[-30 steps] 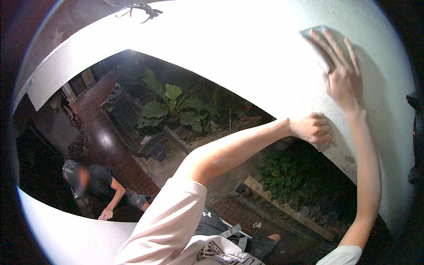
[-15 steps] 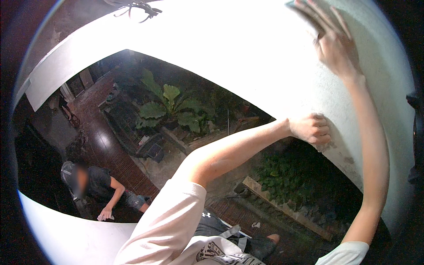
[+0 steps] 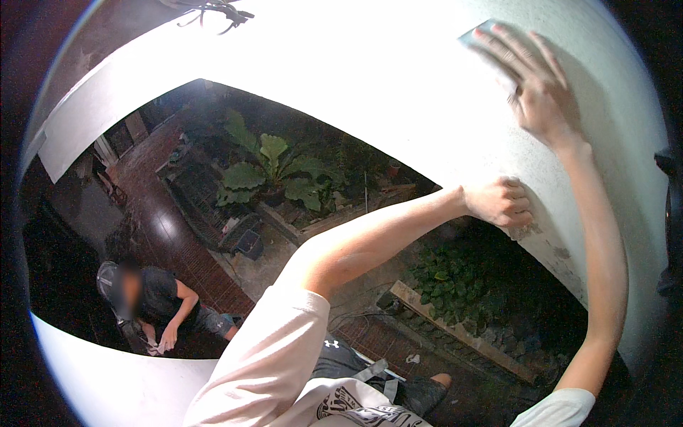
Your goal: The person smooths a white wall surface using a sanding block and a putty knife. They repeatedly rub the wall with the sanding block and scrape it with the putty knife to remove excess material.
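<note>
High on the right, my right hand (image 3: 544,99) lies over a thin, flat bluish-grey pad (image 3: 478,34). The fingers are spread across the pad, holding it against the white surface (image 3: 398,78). One corner sticks out past the fingertips; most of the pad is hidden under the hand. Lower and to the left, my left hand (image 3: 500,204) is curled into a fist at the lower edge of the same surface. The inside of that fist is hidden, so I cannot tell whether it grips anything. Patchy, rough marks show on the surface beside it.
Dark cables (image 3: 220,13) hang over the surface at the upper left. Far below are a broad-leaved plant (image 3: 274,160), a shrub (image 3: 459,285), a long plank (image 3: 462,334) and a brown walkway (image 3: 213,263). Another person (image 3: 160,299) in dark clothes is at the lower left.
My right hand has moved slightly downward, and more of the pad shows. The fist has hardly moved. The other person's hands have come together around something pale.
</note>
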`<action>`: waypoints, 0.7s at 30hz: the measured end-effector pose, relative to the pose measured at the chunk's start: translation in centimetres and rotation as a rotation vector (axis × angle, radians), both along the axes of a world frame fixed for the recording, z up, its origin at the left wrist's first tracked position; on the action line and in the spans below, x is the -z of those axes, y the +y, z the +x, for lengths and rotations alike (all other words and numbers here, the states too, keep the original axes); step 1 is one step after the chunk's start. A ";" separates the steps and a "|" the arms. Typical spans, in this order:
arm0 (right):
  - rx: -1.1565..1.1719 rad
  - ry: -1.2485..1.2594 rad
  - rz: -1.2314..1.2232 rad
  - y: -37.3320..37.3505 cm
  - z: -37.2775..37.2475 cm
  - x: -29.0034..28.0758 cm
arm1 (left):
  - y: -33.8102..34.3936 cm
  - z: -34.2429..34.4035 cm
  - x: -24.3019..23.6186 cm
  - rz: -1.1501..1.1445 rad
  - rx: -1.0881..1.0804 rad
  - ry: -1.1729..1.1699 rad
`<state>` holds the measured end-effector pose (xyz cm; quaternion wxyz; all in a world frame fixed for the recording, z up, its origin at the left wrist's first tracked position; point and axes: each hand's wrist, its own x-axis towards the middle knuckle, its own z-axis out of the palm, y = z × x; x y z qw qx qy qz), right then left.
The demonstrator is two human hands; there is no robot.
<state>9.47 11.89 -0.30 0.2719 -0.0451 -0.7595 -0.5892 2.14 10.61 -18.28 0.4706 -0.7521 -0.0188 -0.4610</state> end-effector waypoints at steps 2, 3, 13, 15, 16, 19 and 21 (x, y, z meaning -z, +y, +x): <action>-0.016 0.119 0.022 0.3 0.4 -0.4 | 0.0 -0.1 0.1 -0.028 -0.039 0.040; -0.007 0.153 0.022 0.3 0.5 -0.4 | -0.1 -0.1 0.1 -0.042 -0.060 0.059; 0.172 -0.093 -0.038 -1.8 1.0 0.5 | -0.6 -0.1 -0.3 -0.024 -0.034 0.025; 0.055 0.104 0.029 -1.7 1.2 -1.0 | -0.6 -0.1 -0.2 -0.046 -0.097 0.056; 0.210 0.139 0.082 -1.7 1.1 -1.6 | -0.6 -0.1 -0.2 -0.037 -0.090 0.047; 0.681 0.238 0.241 -1.7 0.7 -2.5 | -0.5 0.0 -0.1 -0.017 -0.069 0.020; 0.768 0.243 0.275 -1.9 0.5 -2.1 | -0.4 0.0 0.0 -0.025 -0.076 0.032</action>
